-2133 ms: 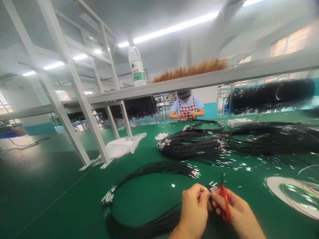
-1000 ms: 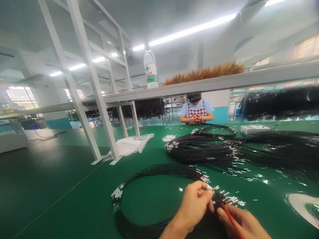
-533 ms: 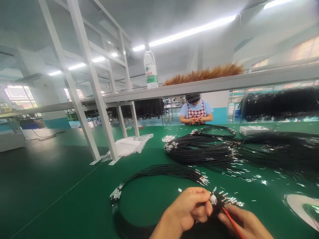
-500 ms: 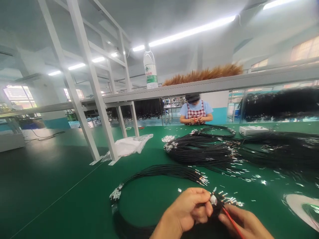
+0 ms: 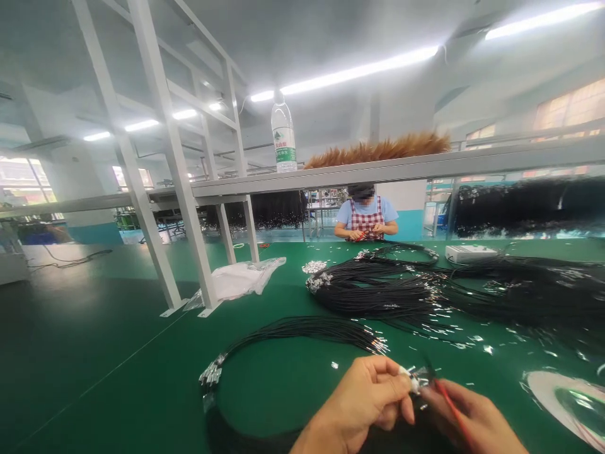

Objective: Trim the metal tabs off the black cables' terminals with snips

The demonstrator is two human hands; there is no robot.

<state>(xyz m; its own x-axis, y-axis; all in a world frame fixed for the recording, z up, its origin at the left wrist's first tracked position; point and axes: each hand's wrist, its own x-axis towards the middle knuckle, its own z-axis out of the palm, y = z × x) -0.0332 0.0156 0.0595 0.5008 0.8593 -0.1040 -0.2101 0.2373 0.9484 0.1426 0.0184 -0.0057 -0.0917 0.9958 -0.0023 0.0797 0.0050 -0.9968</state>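
Observation:
In the head view, at the lower middle, my left hand (image 5: 363, 400) is closed, pinching a cable end with a small white piece (image 5: 411, 379) at its fingertips. My right hand (image 5: 477, 413), just right of it, is wrapped round a red-handled tool (image 5: 451, 403) with a dark, blurred tip close to the left fingertips. Silvery cable ends show between the hands, partly hidden. A curved bundle of black cables (image 5: 302, 328) lies on the green table, its silver ends at the left and its stripped ends pointing right.
Thicker black cable coils (image 5: 373, 287) lie farther back, with small white scraps about them. A plastic bag (image 5: 246, 277) rests by the grey rack's legs (image 5: 189, 208). A round white reel (image 5: 548, 391) is at right. A co-worker (image 5: 366, 217) sits opposite, below a shelf with a water bottle (image 5: 282, 135).
The view has shifted slightly. Both hands have moved a little right, and the tool's tip has risen beside the left fingertips. The opposite co-worker's hands have moved apart.

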